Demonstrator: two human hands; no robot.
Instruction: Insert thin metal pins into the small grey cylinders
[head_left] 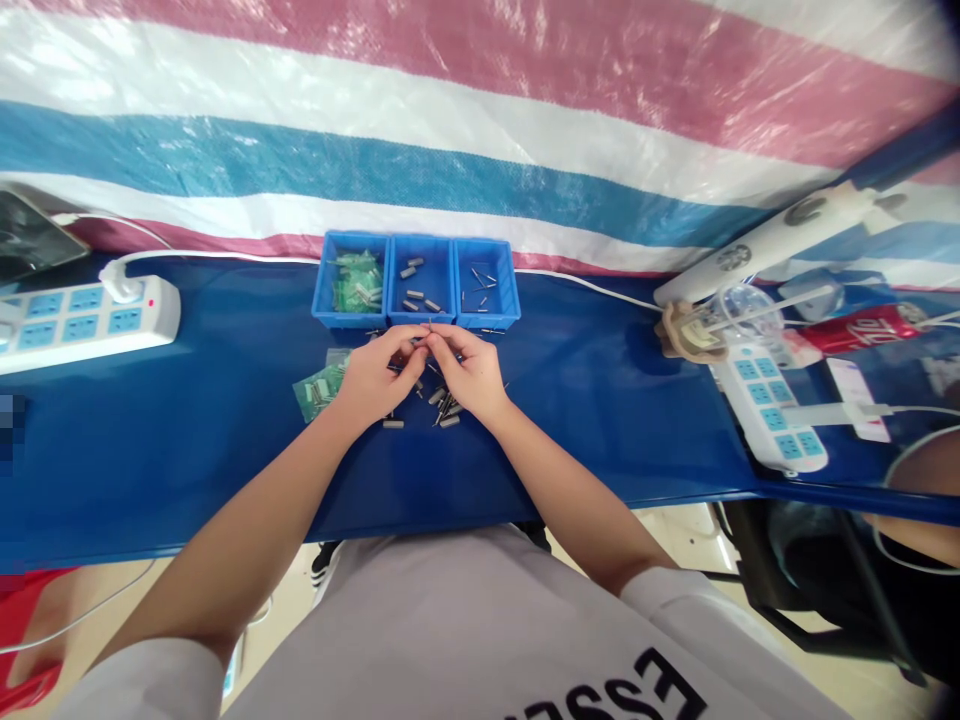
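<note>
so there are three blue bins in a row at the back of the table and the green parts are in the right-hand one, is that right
Not quite. The head view shows the green parts in the left-hand bin of the three; the right-hand bin holds only a few thin pins. The rest is right.

The person wears a pale grey short-sleeved T-shirt with bold black capital letters printed across the chest, cut off at six o'clock. Both forearms are bare; the left hand and right hand carry no gloves, rings or watch.

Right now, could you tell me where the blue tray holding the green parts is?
In the head view, the blue tray with green parts is leftmost of three trays at the table's far edge, just beyond the left hand.
</note>
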